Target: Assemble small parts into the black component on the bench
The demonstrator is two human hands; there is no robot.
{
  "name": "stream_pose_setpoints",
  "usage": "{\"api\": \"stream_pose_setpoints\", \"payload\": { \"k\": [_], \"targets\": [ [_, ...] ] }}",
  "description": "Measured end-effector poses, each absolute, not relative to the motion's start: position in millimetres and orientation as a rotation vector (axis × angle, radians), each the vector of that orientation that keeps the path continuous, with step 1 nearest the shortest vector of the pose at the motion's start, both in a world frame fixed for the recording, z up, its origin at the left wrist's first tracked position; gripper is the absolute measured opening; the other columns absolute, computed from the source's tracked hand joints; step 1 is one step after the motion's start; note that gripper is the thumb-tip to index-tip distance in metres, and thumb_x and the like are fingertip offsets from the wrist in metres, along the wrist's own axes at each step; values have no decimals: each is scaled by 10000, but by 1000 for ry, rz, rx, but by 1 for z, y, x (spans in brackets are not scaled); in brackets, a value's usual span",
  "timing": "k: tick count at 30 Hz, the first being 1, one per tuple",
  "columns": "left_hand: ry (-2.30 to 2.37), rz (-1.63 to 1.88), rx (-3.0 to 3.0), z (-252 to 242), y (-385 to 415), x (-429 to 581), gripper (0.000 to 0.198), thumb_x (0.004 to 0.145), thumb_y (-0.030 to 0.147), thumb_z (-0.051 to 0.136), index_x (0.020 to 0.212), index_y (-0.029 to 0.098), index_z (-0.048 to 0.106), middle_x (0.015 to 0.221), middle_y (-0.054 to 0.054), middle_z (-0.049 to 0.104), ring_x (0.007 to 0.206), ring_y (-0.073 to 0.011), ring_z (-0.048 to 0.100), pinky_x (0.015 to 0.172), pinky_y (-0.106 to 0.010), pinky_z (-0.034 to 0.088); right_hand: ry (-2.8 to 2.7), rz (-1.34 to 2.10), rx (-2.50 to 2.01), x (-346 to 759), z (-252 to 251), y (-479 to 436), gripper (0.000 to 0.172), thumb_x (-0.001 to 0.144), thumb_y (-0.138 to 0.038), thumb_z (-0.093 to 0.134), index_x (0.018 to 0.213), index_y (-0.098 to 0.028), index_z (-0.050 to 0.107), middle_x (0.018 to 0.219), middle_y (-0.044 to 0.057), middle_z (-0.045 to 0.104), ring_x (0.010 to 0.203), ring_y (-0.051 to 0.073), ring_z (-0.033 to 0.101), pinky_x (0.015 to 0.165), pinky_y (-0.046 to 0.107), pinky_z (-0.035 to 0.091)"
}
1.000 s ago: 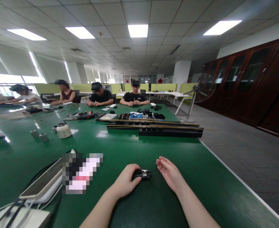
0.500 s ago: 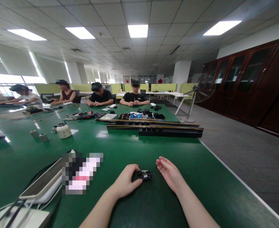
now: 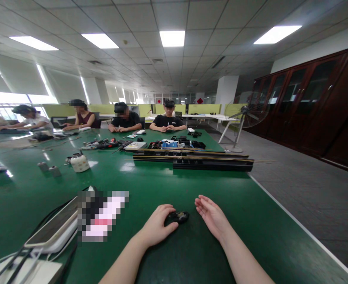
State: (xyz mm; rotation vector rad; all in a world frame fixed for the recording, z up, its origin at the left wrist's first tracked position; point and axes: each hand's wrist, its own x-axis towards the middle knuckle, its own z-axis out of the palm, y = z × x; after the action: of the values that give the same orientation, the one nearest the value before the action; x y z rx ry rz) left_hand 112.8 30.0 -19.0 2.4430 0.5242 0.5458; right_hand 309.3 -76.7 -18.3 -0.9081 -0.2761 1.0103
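Left hand [image 3: 157, 225] curls round the left end of a small black device [image 3: 182, 216], thumb near side, fingers far side; device is at the green table [image 3: 162, 185], between the hands; right hand [image 3: 211, 215] wide, fingers extended, just right of it, apart; white jar [image 3: 79, 163] sits farther left; black rails [image 3: 213, 166] lie beyond, thin rods [image 3: 262, 160] along them.

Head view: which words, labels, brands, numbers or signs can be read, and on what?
None can be read.
Black T-shirt: pale chest print, too small.
Red diamond at the back: too small.
Pink patch: pixelated out.
Black device at the left hand: no legible text.
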Motion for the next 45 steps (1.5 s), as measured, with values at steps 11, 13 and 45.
{"api": "stream_pose_setpoints", "payload": {
  "k": [11, 13, 45],
  "targets": [
    [526, 545, 2448, -19, 30, 112, 310, 762, 315, 601, 1049, 199, 583, 1178, -84, 534, 1125, -235, 458, 979, -380, 366, -304, 984, -942, 308, -16, -78, 200, 608, -249, 740, 785, -210, 654, 770, 16, 692, 788, 152, 634, 723, 258, 487],
    [530, 545, 2449, -18, 29, 113, 295, 759, 303, 602, 1035, 199, 584, 1173, -84, 535, 1126, -233, 457, 980, -377, 364, -316, 978, -947, 308, -16, -78, 198, 612, -253, 736, 787, -210, 652, 776, 19, 690, 796, 159, 635, 732, 268, 485],
    [533, 533, 2418, -16, 28, 113, 292, 751, 282, 607, 1032, 204, 590, 1176, -81, 535, 1126, -235, 457, 982, -374, 356, -314, 961, -984, 305, -13, -78, 203, 595, -255, 738, 769, -203, 648, 755, 18, 685, 776, 161, 633, 718, 274, 472]
  ]
}}
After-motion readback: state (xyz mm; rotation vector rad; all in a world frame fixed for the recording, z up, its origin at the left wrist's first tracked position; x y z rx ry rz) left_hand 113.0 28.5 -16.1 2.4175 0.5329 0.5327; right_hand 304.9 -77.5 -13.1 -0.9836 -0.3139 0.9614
